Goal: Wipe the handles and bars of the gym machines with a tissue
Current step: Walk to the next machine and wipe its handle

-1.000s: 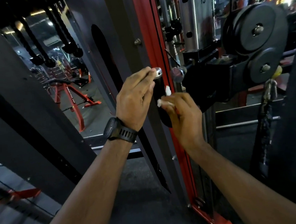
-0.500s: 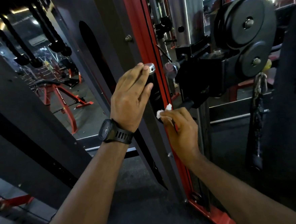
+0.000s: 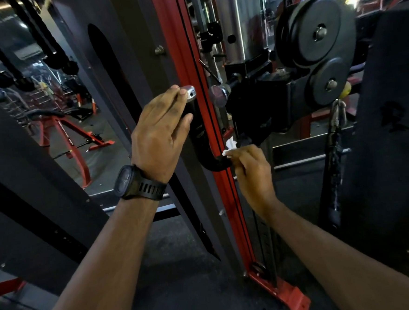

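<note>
The right hand (image 3: 250, 173) hides most of the tissue (image 3: 230, 144); left hand (image 3: 159, 133) covers upper handle (image 3: 200, 140).

Left hand (image 3: 159, 131) rests at the top end of the handle (image 3: 198, 136), right hand (image 3: 250, 168) lower, at its bend, tissue (image 3: 229, 146) pinched against it. Upright post (image 3: 192, 71) just behind; pulley wheels (image 3: 315, 30) off right.

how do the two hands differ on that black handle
The left hand lies with straight fingers near the chrome top of the handle; the right hand pinches a white tissue at its lower bend. The left wrist wears a black watch; the right is bare. Both reach the same handle.
</note>
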